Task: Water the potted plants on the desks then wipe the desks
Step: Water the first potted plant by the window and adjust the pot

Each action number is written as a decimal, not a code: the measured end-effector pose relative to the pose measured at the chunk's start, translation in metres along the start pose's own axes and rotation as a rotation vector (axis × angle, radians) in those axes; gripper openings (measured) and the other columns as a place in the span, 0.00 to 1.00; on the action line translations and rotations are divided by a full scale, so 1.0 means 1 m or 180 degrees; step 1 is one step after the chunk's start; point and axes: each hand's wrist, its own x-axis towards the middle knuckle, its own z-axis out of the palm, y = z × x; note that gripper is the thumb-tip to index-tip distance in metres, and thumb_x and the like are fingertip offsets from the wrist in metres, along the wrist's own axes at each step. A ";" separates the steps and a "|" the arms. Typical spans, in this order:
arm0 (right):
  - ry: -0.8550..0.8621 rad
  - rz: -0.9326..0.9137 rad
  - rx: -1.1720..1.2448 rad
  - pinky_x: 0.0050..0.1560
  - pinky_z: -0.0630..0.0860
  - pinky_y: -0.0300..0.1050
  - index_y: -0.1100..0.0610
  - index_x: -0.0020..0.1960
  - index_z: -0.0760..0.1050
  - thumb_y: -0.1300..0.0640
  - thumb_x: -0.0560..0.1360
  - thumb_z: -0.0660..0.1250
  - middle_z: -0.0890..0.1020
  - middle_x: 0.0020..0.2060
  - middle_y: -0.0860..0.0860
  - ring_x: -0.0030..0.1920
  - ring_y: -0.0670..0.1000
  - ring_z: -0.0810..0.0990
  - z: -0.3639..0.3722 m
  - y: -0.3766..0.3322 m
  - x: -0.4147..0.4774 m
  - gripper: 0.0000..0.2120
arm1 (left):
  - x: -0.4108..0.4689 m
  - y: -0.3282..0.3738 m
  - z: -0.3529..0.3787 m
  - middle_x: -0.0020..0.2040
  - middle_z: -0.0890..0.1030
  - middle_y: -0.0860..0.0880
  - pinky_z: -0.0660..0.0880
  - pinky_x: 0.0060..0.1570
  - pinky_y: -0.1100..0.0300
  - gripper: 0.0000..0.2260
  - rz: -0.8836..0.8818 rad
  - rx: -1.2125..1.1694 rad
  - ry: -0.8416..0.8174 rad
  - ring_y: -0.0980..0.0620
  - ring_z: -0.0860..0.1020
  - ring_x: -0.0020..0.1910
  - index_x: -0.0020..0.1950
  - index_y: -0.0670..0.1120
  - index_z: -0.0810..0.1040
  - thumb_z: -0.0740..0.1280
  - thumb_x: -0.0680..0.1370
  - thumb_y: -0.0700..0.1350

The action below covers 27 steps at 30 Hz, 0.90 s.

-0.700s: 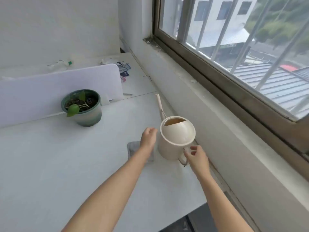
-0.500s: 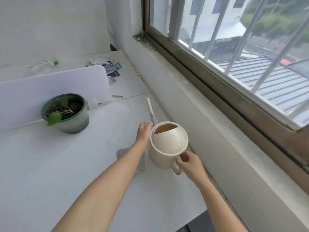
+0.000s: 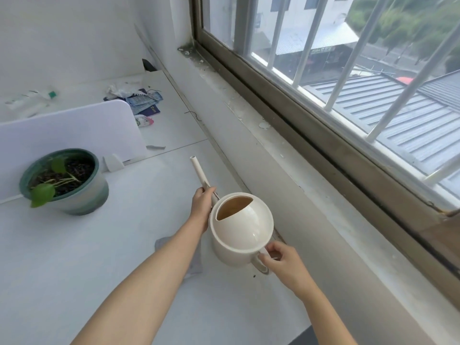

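**Two hands on the can (image 3: 241,227)**

The right hand (image 3: 283,260) grips the handle (image 3: 260,266) of the cream can. The left hand (image 3: 202,207) curls round the low end of the spout (image 3: 199,171), which points away from the person. The can is at the window side of the white table (image 3: 74,270). A grey cloth (image 3: 194,262) lies partly under the left arm. The green pot (image 3: 64,181) with its small plant stands well apart on the left, by a white divider (image 3: 74,128).

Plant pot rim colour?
Dark green, fading paler down the round ceramic pot; head view.
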 end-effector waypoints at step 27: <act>-0.0570 -0.1404 0.0173 0.39 0.73 0.31 0.54 0.43 0.77 0.60 0.76 0.63 0.81 0.48 0.43 0.41 0.46 0.76 0.110 -0.133 -0.066 0.05 | -0.126 0.040 -0.237 0.44 0.75 0.46 0.72 0.56 0.49 0.08 0.0965 -0.0426 0.0579 0.47 0.75 0.46 0.49 0.44 0.73 0.58 0.79 0.46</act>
